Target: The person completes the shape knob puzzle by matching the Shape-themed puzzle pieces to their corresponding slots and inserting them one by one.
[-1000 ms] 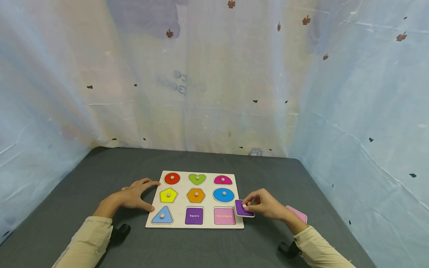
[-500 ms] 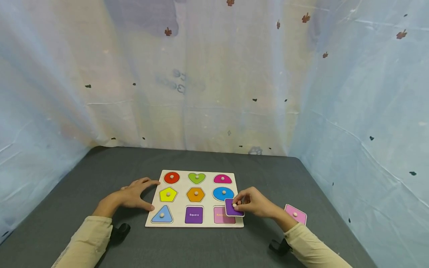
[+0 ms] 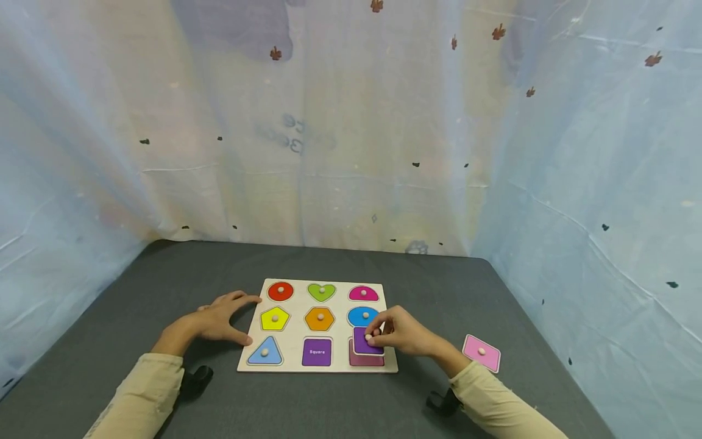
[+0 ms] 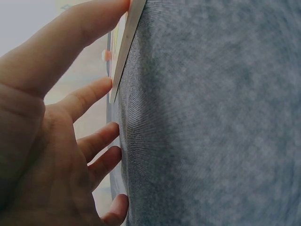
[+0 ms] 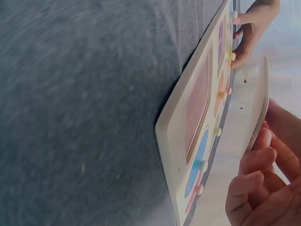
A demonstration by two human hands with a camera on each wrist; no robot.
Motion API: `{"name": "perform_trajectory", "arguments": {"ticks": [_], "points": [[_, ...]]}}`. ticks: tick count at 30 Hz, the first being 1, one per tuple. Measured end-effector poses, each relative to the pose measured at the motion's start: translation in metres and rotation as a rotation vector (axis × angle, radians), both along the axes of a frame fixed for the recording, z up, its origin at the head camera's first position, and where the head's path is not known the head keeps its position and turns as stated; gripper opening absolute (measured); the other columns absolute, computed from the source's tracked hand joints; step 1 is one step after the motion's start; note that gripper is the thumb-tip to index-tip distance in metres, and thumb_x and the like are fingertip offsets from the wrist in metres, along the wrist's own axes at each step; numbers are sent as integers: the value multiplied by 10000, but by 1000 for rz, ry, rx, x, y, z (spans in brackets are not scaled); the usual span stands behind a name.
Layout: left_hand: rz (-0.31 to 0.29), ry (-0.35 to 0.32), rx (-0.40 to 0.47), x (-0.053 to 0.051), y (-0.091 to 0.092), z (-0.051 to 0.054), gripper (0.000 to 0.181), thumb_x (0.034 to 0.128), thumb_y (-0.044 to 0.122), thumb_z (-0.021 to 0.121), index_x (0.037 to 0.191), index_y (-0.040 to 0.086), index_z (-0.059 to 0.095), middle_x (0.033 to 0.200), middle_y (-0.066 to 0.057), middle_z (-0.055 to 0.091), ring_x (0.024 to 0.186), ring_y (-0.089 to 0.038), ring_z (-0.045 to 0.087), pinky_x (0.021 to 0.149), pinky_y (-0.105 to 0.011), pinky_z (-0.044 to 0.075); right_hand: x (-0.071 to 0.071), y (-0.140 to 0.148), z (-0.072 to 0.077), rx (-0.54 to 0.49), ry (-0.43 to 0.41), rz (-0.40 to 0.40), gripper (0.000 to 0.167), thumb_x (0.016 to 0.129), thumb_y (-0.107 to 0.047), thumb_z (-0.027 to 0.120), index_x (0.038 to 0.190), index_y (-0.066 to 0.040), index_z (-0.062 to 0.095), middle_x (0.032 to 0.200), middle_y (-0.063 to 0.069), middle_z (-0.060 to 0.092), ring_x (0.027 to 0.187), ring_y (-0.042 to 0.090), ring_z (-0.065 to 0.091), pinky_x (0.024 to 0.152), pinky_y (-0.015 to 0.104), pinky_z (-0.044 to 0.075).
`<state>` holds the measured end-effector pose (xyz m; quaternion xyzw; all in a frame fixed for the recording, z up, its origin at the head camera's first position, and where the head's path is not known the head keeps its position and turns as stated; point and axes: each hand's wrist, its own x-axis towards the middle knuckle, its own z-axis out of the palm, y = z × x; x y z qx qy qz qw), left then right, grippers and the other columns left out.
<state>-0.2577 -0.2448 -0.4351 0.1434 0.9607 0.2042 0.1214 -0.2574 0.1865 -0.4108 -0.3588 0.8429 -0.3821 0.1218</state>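
Observation:
My right hand (image 3: pixel 404 332) pinches the knob of a purple square puzzle piece (image 3: pixel 362 342), held above the pink rectangle slot (image 3: pixel 366 361) of a wooden shape puzzle board (image 3: pixel 292 367). In the right wrist view that piece (image 5: pixel 261 101) is edge-on, raised clear of the board. Beside the pink slot is the bare purple slot (image 3: pixel 317 352), marked "Square". My left hand (image 3: pixel 222 318) touches the board's left edge with thumb and index fingertip, its fingers spread. The left wrist view shows the thumb (image 4: pixel 80 33) against that edge, the other fingertips near the grey cloth.
A pink knobbed piece (image 3: pixel 481 353) lies on the grey table (image 3: pixel 307 405), right of the board. Other knobbed shapes sit in the board, among them a blue triangle (image 3: pixel 265 352) and an orange hexagon (image 3: pixel 320 318). Patterned curtains (image 3: pixel 351 152) hang behind and at the sides.
My right hand has carried the purple square piece leftward, from the board's right edge to over the pink slot. The pink piece on the table is now more fully uncovered. My left hand stays put.

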Motion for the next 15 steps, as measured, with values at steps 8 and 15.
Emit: {"name": "perform_trajectory", "arguments": {"ticks": [8,15], "points": [[1,5,-6,-1,-1,-2,941,742,507,842,1512,165,423,1533,-307,328,1381,-579,320,954,-844,279,0,-16,-1,-6,18,27,102,913,-138,754,965,-52,774,771,77,631,641,70,502,594,164,438],[0,0,-2,-1,0,0,943,744,508,840,1515,162,420,1530,-310,328,1378,-583,321,954,-850,272,1,-31,-2,0,0,33,95,920,-135,747,953,-47,761,792,62,625,626,57,507,560,159,409]]}}
